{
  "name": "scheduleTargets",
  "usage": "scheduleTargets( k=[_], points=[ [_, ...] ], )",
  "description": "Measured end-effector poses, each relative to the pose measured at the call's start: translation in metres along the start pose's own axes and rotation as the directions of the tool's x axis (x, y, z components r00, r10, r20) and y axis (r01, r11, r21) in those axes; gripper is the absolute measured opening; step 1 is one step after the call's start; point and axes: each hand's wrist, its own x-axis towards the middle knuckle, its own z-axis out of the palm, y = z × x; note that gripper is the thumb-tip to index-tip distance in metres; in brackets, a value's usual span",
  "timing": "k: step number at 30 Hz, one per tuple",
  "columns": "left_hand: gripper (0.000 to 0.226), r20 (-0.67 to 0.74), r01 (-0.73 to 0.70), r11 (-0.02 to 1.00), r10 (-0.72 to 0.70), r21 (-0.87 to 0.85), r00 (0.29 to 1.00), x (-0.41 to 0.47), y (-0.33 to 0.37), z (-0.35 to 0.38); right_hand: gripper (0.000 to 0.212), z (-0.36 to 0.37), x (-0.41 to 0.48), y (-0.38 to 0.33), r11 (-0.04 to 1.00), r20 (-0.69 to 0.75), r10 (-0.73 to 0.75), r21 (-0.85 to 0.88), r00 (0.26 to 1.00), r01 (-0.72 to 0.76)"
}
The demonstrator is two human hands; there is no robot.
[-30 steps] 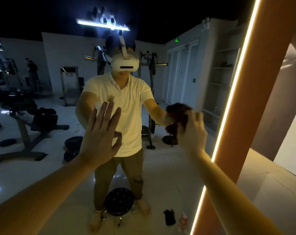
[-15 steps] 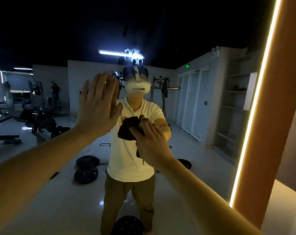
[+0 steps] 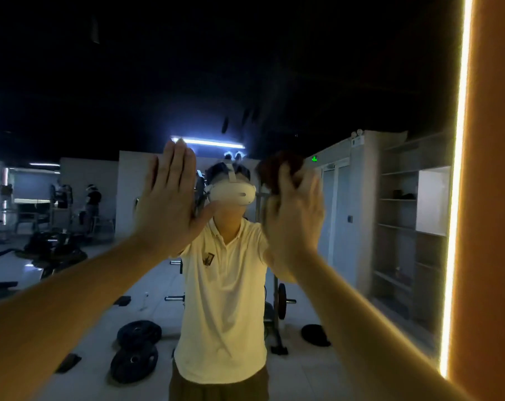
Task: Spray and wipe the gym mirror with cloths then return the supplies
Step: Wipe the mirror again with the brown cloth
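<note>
The gym mirror (image 3: pixel 347 91) fills most of the head view and reflects the dim gym and a person in a pale shirt. My left hand (image 3: pixel 170 195) lies flat against the glass with its fingers straight and together. To its right, at about head height, my right hand (image 3: pixel 293 209) presses a dark reddish cloth (image 3: pixel 277 166) onto the mirror; the cloth bunches out above my fingers, blurred by motion. The spray bottle and the other cloth are out of view.
A glowing light strip (image 3: pixel 457 198) runs down the mirror's right edge, next to an orange wall panel (image 3: pixel 494 198). Reflected in the glass are weight plates (image 3: pixel 137 347) on the floor, benches at the left and shelves (image 3: pixel 402 227) at the right.
My right hand has swept the cloth up and to the right across the glass, from chest height to head height. The view has tilted upward; the stool, cloth and bottle on the floor have dropped out of frame.
</note>
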Motion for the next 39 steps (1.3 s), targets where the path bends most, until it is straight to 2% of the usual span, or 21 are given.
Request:
scheduleTargets(
  k=[2,4,6,8,11,14,16,18,20,21,23,24,25,26,27,29,31,33,35,37,39],
  points=[
    [0.100,-0.007,-0.017,1.000,0.017,0.010,1.000,-0.001,-0.002,0.000,0.049,0.007,-0.037,-0.011,0.968,0.078,-0.250,0.054,0.965,0.246],
    [0.100,-0.005,-0.014,1.000,0.014,0.016,1.000,-0.002,-0.003,0.001,0.051,0.006,-0.050,-0.002,0.867,0.167,-0.498,0.070,0.851,0.493],
    [0.101,-0.016,-0.006,1.000,0.007,0.013,1.000,-0.003,-0.002,0.002,0.047,0.001,-0.028,0.015,0.791,0.200,-0.605,0.039,0.770,0.611],
    [0.102,-0.021,-0.007,1.000,0.007,0.000,1.000,-0.002,-0.001,0.003,0.045,-0.003,0.018,0.029,0.845,0.161,-0.520,-0.049,0.839,0.533],
    [0.102,-0.034,-0.009,1.000,0.008,-0.018,0.999,-0.002,-0.002,0.004,0.051,-0.015,0.106,0.038,0.960,-0.030,-0.233,-0.166,0.972,0.225],
    [0.100,-0.040,-0.019,0.999,0.018,-0.028,0.999,-0.003,-0.003,0.004,0.049,-0.014,0.148,0.030,0.990,-0.164,0.012,-0.137,0.986,-0.034],
    [0.100,-0.034,-0.018,0.999,0.017,-0.029,0.999,-0.003,-0.003,0.004,0.048,-0.002,0.129,0.011,0.995,-0.183,0.035,-0.082,0.983,-0.051],
    [0.100,-0.032,-0.021,1.000,0.021,-0.013,0.999,-0.002,-0.004,0.005,0.045,0.008,0.083,-0.008,0.997,-0.112,-0.077,-0.015,0.991,0.076],
    [0.096,-0.029,-0.030,1.000,0.030,-0.005,0.999,-0.001,-0.006,0.004,0.042,0.014,0.034,-0.015,0.961,-0.005,-0.274,0.031,0.962,0.274],
    [0.093,-0.029,-0.046,0.999,0.045,-0.011,0.999,-0.002,-0.008,0.002,0.042,0.013,0.015,-0.013,0.922,0.052,-0.385,0.051,0.921,0.383],
    [0.086,-0.035,-0.108,0.994,0.108,-0.010,0.994,-0.002,-0.018,-0.003,0.044,0.004,0.007,0.001,0.792,0.140,-0.608,0.039,0.781,0.610],
    [0.083,-0.040,-0.148,0.989,0.148,0.009,0.988,-0.001,-0.025,-0.008,0.045,-0.001,0.019,0.010,0.720,0.169,-0.686,0.010,0.708,0.694],
    [0.081,-0.046,-0.176,0.984,0.177,0.034,0.983,0.002,-0.034,-0.013,0.045,-0.006,0.037,0.017,0.686,0.171,-0.713,-0.034,0.680,0.727],
    [0.080,-0.055,-0.175,0.983,0.177,0.049,0.983,0.006,-0.046,-0.018,0.046,-0.010,0.061,0.022,0.717,0.145,-0.679,-0.080,0.719,0.693],
    [0.081,-0.071,-0.138,0.989,0.141,0.050,0.987,0.012,-0.057,-0.023,0.048,-0.014,0.086,0.027,0.797,0.091,-0.584,-0.121,0.806,0.592],
    [0.085,-0.116,0.000,1.000,0.003,0.031,0.993,0.025,-0.079,-0.032,0.051,-0.019,0.136,0.032,0.947,-0.008,-0.283,-0.159,0.959,0.279],
    [0.092,-0.120,0.087,0.996,-0.083,0.025,0.989,0.035,-0.092,-0.033,0.050,-0.014,0.167,0.025,0.988,-0.103,-0.054,-0.150,0.993,0.038],
    [0.099,-0.081,0.092,0.995,-0.088,0.043,0.993,0.040,-0.093,-0.025,0.049,0.000,0.172,-0.001,0.990,-0.182,0.057,-0.115,0.982,-0.079],
    [0.099,-0.073,0.092,0.994,-0.088,0.063,0.994,0.039,-0.089,-0.016,0.050,0.016,0.150,-0.032,0.997,-0.186,0.040,-0.057,0.982,-0.051],
    [0.099,-0.091,0.098,0.993,-0.092,0.070,0.992,0.036,-0.088,-0.013,0.050,0.028,0.112,-0.062,0.993,-0.145,-0.115,-0.002,0.983,0.116],
    [0.100,-0.087,0.083,0.994,-0.077,0.066,0.993,0.035,-0.089,-0.016,0.048,0.035,0.072,-0.080,0.948,0.002,-0.314,0.059,0.949,0.313]
  ],
)
